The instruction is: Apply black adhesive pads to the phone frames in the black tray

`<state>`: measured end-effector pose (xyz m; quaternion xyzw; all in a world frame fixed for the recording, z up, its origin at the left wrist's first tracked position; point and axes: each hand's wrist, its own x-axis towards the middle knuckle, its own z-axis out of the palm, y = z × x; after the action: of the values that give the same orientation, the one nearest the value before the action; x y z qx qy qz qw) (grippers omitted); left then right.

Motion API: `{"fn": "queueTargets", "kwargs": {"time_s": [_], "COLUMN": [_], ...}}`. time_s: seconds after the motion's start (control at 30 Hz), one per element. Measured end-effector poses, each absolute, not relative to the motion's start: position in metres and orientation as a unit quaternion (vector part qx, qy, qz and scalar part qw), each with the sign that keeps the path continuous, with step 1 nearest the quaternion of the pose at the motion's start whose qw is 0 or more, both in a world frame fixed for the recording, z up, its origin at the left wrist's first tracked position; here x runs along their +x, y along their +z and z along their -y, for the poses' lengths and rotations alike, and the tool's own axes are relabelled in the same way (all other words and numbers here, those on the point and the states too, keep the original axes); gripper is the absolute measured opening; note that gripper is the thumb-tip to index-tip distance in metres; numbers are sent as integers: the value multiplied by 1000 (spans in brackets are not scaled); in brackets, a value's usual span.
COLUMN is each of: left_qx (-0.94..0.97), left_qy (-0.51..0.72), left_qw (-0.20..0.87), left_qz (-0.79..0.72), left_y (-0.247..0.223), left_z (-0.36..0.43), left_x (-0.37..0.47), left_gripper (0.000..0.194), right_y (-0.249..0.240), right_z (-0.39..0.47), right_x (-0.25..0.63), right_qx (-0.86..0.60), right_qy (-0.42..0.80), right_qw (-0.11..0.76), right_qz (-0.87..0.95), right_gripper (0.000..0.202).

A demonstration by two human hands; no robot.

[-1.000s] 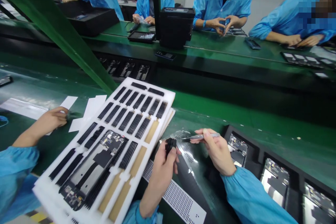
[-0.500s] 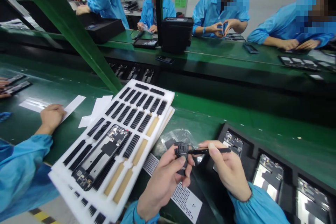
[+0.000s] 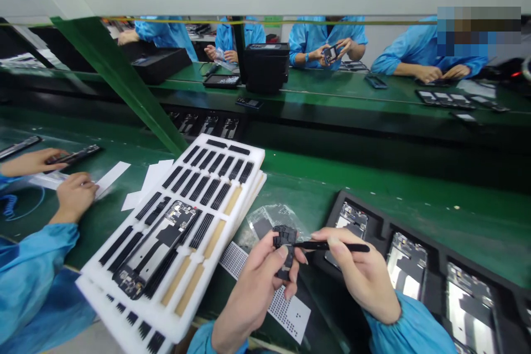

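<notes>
Left hand (image 3: 259, 282) clamped round a small black part (image 3: 285, 235), right hand (image 3: 360, 265) pinching tweezers (image 3: 332, 246).

From my end: part held above the worktop (image 3: 315, 199), toward its near edge, between the foam tray (image 3: 176, 327) and the black tray (image 3: 378, 232); dotted sheet (image 3: 290, 312) below. Tweezer tips meet the part's right side; can't tell whether they grip anything. I read the step as fine picking at that part; next move calls for a steady left hold and light, exact tip pressure.

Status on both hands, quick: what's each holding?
Left hand: closed, holding a small black part.
Right hand: closed, holding dark tweezers, tip at that part.
</notes>
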<state>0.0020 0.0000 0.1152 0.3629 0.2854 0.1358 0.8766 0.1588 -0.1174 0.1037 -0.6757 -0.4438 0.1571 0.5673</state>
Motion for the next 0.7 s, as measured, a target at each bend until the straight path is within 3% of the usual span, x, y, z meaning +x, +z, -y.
{"fn": "queueTargets", "kwargs": {"time_s": [0.2, 0.43, 0.63, 0.7], "left_qx": [434, 687, 885, 909], "left_qy": [110, -10, -28, -38], "left_qw": [844, 670, 456, 416], "left_qz": [-296, -281, -84, 2], "left_y": [116, 92, 84, 83], "left_z": [9, 12, 53, 77], "left_x": [10, 42, 103, 124], "left_gripper": [21, 35, 12, 19], "right_y": [109, 100, 68, 57], "right_z": [138, 252, 374, 392], "right_x": [155, 220, 203, 186], "right_qx": [-670, -581, -503, -484], "right_qy": [181, 91, 38, 28], "right_qw": [621, 807, 814, 814], "right_qz": [365, -50, -289, -320], "right_gripper": [26, 37, 35, 37]}}
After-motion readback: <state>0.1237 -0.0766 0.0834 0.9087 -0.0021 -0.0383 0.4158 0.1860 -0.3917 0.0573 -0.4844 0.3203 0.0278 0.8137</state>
